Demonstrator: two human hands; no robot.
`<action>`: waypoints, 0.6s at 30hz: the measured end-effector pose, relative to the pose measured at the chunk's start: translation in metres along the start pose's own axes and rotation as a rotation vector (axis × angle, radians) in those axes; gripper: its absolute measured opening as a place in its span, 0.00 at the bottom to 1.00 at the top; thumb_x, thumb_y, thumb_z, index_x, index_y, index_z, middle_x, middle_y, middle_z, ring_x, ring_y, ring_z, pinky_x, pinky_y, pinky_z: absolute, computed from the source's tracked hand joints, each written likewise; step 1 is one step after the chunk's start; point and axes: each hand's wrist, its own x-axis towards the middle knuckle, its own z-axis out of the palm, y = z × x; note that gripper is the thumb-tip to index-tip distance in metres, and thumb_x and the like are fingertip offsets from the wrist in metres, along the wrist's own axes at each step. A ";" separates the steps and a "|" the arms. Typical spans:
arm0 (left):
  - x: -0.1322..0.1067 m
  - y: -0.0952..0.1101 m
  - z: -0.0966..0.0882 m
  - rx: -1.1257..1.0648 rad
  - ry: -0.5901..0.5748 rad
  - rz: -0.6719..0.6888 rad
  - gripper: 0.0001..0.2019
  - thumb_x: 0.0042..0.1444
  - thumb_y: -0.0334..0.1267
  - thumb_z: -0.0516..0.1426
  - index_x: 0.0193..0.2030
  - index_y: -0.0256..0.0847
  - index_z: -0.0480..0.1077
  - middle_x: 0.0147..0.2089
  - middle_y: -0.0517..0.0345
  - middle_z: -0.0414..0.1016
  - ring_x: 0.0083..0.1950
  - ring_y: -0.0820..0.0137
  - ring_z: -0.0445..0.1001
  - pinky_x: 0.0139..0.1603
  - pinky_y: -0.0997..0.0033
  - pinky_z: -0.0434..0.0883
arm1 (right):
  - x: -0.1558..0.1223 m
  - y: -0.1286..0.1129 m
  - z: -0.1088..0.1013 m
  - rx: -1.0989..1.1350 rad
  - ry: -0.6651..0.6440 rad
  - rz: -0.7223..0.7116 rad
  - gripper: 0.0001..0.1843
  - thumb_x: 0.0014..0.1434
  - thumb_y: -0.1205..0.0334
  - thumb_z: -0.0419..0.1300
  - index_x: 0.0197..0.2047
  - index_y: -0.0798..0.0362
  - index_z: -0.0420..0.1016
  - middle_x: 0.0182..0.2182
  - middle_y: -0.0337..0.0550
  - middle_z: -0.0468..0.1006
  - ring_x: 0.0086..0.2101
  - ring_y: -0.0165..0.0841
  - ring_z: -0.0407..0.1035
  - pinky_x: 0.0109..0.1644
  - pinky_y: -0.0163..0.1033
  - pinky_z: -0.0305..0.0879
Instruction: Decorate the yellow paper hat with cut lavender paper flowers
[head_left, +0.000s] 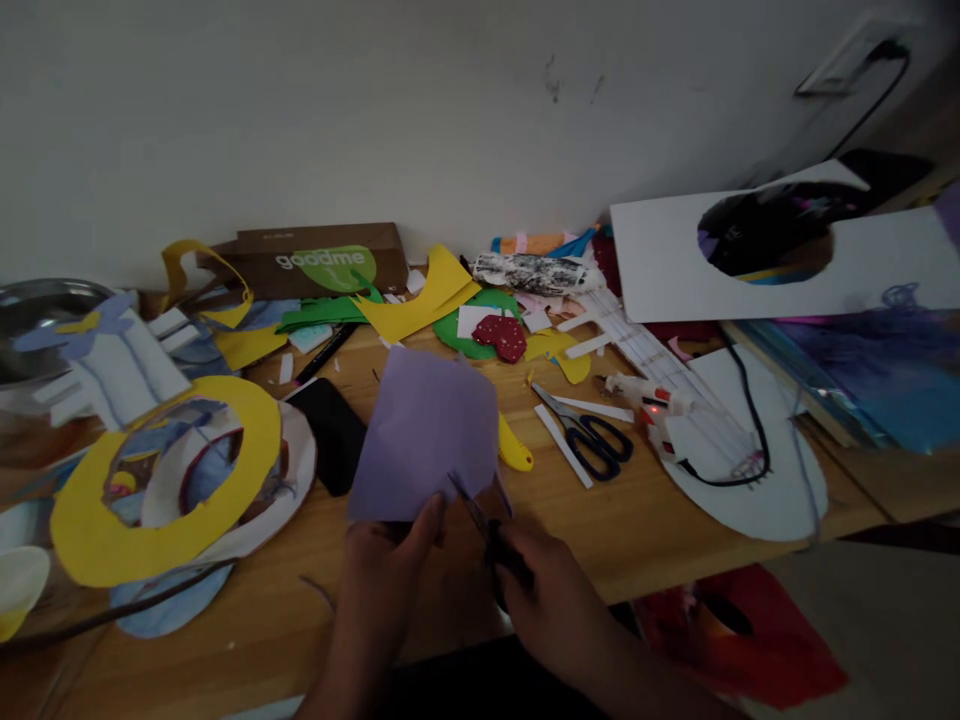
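Note:
My left hand (386,570) pinches the lower edge of a sheet of purple paper (427,430), its thumb on top. The sheet is held up over the front of the wooden table, with a rounded corner at the upper right. In my right hand (551,595) are dark-handled scissors (480,515), their blades across the lower right part of the sheet. A thin purple strip hangs by the sheet's right edge. Behind the sheet lies a black phone (330,435), and a yellow tool (515,445) partly shows on the other side.
A second pair of scissors (592,430) lies to the right, beside a glue gun (660,405) with a red light and a black cord. A yellow paper ring (82,535) is at left. A brown box (255,262) and paper scraps line the wall.

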 end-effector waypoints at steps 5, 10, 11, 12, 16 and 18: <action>0.002 0.009 -0.009 0.074 -0.061 -0.029 0.18 0.48 0.49 0.63 0.15 0.41 0.71 0.18 0.57 0.72 0.23 0.67 0.71 0.27 0.72 0.65 | -0.004 -0.002 -0.002 0.016 -0.007 0.009 0.14 0.57 0.69 0.54 0.44 0.54 0.76 0.39 0.50 0.81 0.40 0.41 0.74 0.45 0.46 0.68; 0.007 0.013 -0.016 0.168 -0.174 0.003 0.18 0.48 0.52 0.61 0.18 0.42 0.69 0.20 0.57 0.74 0.25 0.67 0.72 0.27 0.71 0.65 | -0.007 -0.005 -0.003 0.030 -0.002 0.008 0.12 0.57 0.71 0.53 0.41 0.54 0.75 0.36 0.48 0.80 0.37 0.38 0.74 0.42 0.41 0.68; 0.008 0.014 -0.017 0.199 -0.187 0.019 0.18 0.49 0.53 0.60 0.18 0.41 0.69 0.20 0.57 0.74 0.25 0.67 0.72 0.26 0.71 0.65 | -0.008 -0.006 -0.003 0.030 0.006 0.004 0.12 0.57 0.71 0.53 0.41 0.54 0.75 0.36 0.48 0.80 0.37 0.38 0.74 0.41 0.41 0.68; 0.010 0.015 -0.018 0.227 -0.193 0.040 0.19 0.49 0.53 0.60 0.18 0.41 0.68 0.20 0.58 0.73 0.24 0.67 0.71 0.26 0.71 0.64 | -0.008 -0.006 -0.003 0.030 0.010 0.004 0.12 0.57 0.71 0.53 0.41 0.54 0.75 0.35 0.48 0.80 0.37 0.38 0.74 0.41 0.42 0.68; 0.015 0.020 -0.023 0.293 -0.232 0.143 0.17 0.50 0.51 0.59 0.18 0.42 0.67 0.17 0.62 0.68 0.21 0.71 0.66 0.24 0.72 0.61 | -0.006 -0.009 -0.004 0.034 0.005 -0.005 0.12 0.56 0.71 0.54 0.41 0.53 0.75 0.38 0.49 0.81 0.39 0.39 0.75 0.44 0.43 0.69; 0.018 0.022 -0.025 0.301 -0.229 0.200 0.17 0.50 0.49 0.59 0.17 0.42 0.65 0.15 0.64 0.64 0.20 0.72 0.62 0.22 0.73 0.60 | -0.006 -0.010 -0.004 0.064 0.003 -0.020 0.14 0.56 0.72 0.54 0.43 0.52 0.76 0.40 0.48 0.81 0.41 0.39 0.75 0.46 0.43 0.69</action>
